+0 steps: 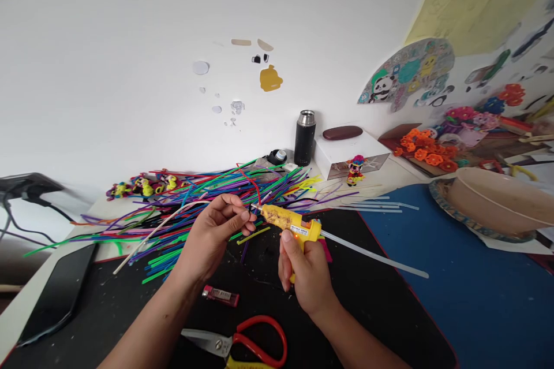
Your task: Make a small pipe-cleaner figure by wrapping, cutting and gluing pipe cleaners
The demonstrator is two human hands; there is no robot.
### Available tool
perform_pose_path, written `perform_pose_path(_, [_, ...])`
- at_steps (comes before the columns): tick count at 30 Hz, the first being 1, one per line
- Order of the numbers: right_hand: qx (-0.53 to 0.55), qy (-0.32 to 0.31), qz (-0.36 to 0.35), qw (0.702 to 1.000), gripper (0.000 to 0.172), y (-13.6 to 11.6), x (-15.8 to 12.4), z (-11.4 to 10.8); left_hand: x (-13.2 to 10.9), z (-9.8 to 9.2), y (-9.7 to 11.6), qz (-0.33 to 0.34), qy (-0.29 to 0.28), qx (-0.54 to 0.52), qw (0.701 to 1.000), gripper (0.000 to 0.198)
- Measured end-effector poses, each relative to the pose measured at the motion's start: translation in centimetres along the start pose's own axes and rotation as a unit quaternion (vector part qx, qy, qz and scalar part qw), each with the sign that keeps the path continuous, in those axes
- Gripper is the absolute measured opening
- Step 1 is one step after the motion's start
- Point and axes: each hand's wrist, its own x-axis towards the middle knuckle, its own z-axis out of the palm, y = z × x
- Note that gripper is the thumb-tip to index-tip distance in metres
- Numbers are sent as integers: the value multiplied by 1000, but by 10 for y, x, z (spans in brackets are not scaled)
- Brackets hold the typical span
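My right hand [309, 271] is wrapped round the grip of a yellow hot glue gun [279, 217]. A long clear glue stick [376, 253] sticks out of its back, and a small orange light shows on its side. The nozzle points left at the fingertips of my left hand [219, 230]. Those fingers are pinched together on a small black piece [251, 208], mostly hidden, right at the nozzle tip; whether the two touch I cannot tell. Behind both hands lies a heap of coloured pipe cleaners [168, 236].
On the black mat [359, 311] lie red-handled scissors [259, 341] and a lighter [220, 295]. A phone [58, 288] is at the left. Farther back stand a black flask [305, 138], a white box [331, 158] and a small figurine [355, 171]. A bowl [497, 198] sits right.
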Motion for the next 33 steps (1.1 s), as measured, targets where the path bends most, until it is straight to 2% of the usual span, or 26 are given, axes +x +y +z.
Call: perform_pose_path(33, [-2,-6,-1,1000,71,-1,-1,1,-2,3,4,7,2,-5,1000,40])
